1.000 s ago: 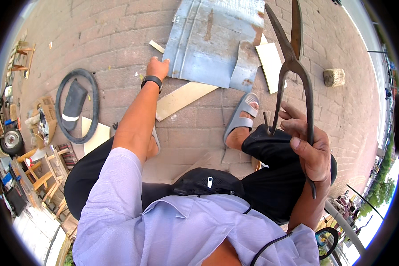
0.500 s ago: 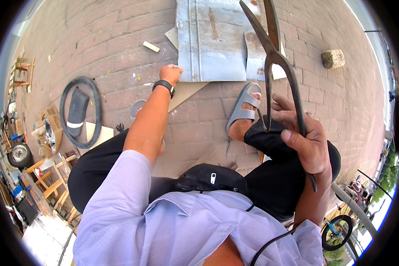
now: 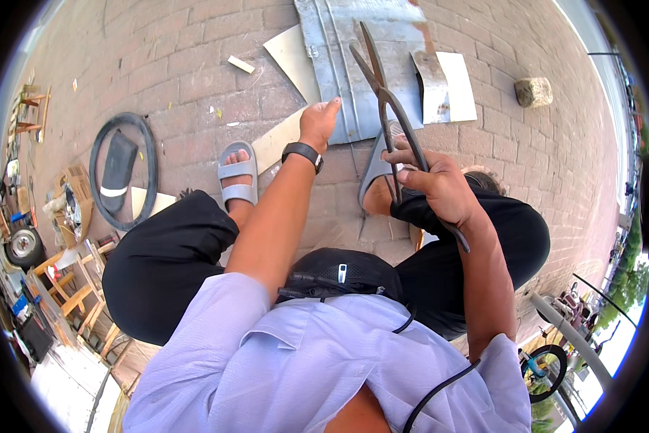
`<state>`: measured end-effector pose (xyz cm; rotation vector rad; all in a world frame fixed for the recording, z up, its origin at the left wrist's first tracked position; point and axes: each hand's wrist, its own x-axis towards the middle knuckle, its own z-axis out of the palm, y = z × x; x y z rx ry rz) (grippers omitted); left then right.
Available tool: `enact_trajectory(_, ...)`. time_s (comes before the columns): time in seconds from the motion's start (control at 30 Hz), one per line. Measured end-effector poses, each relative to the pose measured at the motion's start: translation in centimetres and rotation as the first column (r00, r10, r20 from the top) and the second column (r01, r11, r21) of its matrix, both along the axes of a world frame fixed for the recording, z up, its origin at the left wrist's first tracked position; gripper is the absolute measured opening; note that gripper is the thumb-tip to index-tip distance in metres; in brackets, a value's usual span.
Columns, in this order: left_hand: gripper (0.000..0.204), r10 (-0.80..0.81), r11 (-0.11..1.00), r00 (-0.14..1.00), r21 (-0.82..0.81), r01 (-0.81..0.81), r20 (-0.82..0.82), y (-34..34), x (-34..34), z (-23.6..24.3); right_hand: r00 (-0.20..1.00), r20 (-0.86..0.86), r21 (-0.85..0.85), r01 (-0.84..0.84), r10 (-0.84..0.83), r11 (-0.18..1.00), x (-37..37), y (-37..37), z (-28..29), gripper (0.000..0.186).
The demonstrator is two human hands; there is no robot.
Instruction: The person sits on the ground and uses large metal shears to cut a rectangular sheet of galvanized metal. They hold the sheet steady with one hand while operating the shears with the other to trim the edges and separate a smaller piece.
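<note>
My left hand (image 3: 319,123), with a dark wristband, is closed on the near left edge of a bluish-grey metal sheet (image 3: 364,90) with raised ribs and rust stains. A narrow cut strip (image 3: 431,85) at the sheet's right side bends up. In my right hand (image 3: 440,186) are long dark metal shears (image 3: 389,101), their handles in my fingers and palm. The slightly parted blades point away from me, over the sheet. Whether they touch it I cannot tell.
Pale boards (image 3: 275,141) lie partly under the sheet. A stone block (image 3: 533,92) sits at the right, and a black rubber ring (image 3: 151,169) around a dark pad (image 3: 119,167) at the left. My sandalled feet (image 3: 238,173) are close to the sheet. Wooden stools (image 3: 79,299) stand lower left.
The sheet's near edge has swung right and tilted, with my left hand moving right along with it. My right hand has brought the shears left, over the sheet. The strip now stands more apart.
</note>
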<state>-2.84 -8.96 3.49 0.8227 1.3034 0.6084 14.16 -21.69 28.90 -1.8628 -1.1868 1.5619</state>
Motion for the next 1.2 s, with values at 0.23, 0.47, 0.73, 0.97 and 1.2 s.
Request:
enact_trajectory(0.23, 0.091, 0.101, 0.936, 0.685, -0.302, 0.18, 0.722, -1.2, -0.4, 1.7, 1.0, -0.008, -0.068, 0.027, -0.027, 0.997, -2.6, 1.4, -9.4, 0.04)
enact_trajectory(0.47, 0.053, 0.079, 0.943, 0.91, -0.327, 0.065, 0.406, 0.5, -2.4, -0.3, 0.997, -0.072, -0.254, 0.002, -0.021, 0.967, -5.6, 4.7, -15.5, 0.043)
enact_trajectory(0.73, 0.044, 0.159, 0.936, 0.904, -0.353, -0.01, 0.397, 4.9, -2.3, -1.7, 0.94, -0.252, -0.323, 0.141, -0.229, 0.936, -6.4, 8.6, -20.8, 0.037)
enact_trajectory(0.97, 0.041, 0.172, 0.953, 0.893, -0.299, -0.045, 0.416, 6.8, -2.1, -2.8, 0.844, -0.377, -0.419, 0.213, -0.383, 0.882, -6.5, 10.4, -22.7, 0.033)
enact_trajectory(1.2, 0.034, -0.005, 1.0, 0.965, 0.007, 0.007, -0.261, 12.7, -3.7, -5.4, 0.896, -0.299, -0.329, 0.227, -0.329, 0.917, -7.0, 9.4, -26.2, 0.028)
